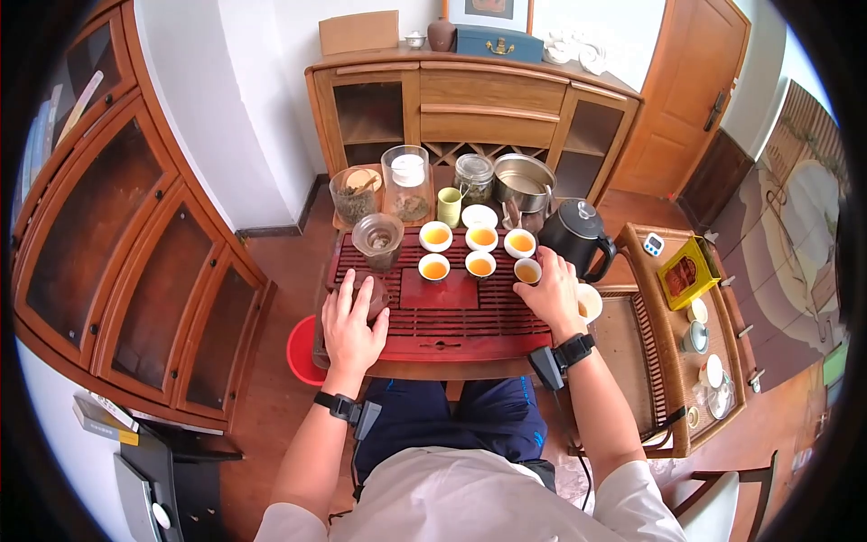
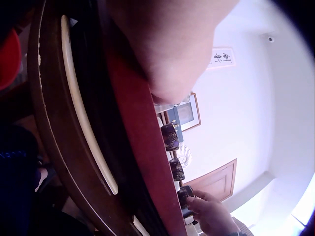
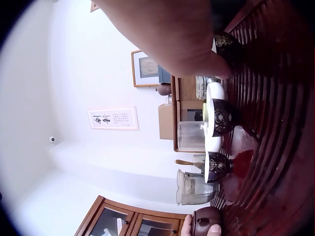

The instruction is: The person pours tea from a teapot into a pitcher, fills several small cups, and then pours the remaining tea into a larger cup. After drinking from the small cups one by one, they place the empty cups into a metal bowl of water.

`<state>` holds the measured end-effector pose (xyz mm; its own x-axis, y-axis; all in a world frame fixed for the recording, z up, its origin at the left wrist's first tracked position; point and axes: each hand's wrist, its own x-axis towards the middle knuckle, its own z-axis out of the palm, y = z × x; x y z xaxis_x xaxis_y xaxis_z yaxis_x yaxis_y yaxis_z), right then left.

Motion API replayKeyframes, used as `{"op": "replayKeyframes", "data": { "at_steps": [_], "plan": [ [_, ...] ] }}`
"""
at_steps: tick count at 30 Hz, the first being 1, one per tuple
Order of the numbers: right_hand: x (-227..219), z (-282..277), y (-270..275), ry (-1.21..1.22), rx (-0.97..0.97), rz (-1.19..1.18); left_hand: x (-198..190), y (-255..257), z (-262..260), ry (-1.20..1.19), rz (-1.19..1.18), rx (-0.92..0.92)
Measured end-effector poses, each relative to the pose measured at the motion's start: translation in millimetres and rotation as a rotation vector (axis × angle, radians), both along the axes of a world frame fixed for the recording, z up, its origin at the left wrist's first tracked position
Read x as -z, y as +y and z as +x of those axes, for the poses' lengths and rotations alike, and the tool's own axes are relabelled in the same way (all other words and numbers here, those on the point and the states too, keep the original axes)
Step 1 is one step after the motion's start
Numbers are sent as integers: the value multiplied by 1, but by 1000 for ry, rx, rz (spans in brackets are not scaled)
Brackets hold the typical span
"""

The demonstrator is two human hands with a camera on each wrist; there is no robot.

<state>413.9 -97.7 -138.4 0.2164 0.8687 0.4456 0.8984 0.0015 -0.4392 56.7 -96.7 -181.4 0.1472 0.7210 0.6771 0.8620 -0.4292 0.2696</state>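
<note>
My left hand (image 1: pixel 354 323) holds a small brown clay teapot (image 3: pixel 206 220) at the left of the red slatted tea tray (image 1: pixel 433 347); fingers and thumb lie on either side of it. At the tray's right, my right hand (image 1: pixel 553 291) pinches a small dark patterned teacup (image 1: pixel 527 273) with tea in it. Two matching cups, a middle one (image 1: pixel 480 264) and a left one (image 1: pixel 434 267), stand beside it in a row, each holding amber tea. Behind them, several white cups (image 1: pixel 435 237) also hold tea. A clear glass pitcher (image 1: pixel 377 239) stands behind the teapot.
A black kettle (image 1: pixel 578 237) stands right of the cups. Behind the tray are glass jars (image 1: pixel 406 185), a green holder (image 1: pixel 449 207) and a steel pot (image 1: pixel 524 181). A wicker side stand (image 1: pixel 664 361) is at the right, a red bucket (image 1: pixel 303 350) low at the left.
</note>
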Motion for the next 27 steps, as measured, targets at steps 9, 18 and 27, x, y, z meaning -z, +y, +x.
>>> {"op": "replayKeyframes", "data": {
  "at_steps": [9,18,27],
  "plan": [
    [-1,0,3,3,11,-75,-4,-2,1,-13,-22,5],
    [-3,-11,-1,-82,40,-81,-1,1,0,-8,10,9],
    [-7,-57,25,-129,-158,-41,-5,-1,2,-9,-23,0]
  ]
}}
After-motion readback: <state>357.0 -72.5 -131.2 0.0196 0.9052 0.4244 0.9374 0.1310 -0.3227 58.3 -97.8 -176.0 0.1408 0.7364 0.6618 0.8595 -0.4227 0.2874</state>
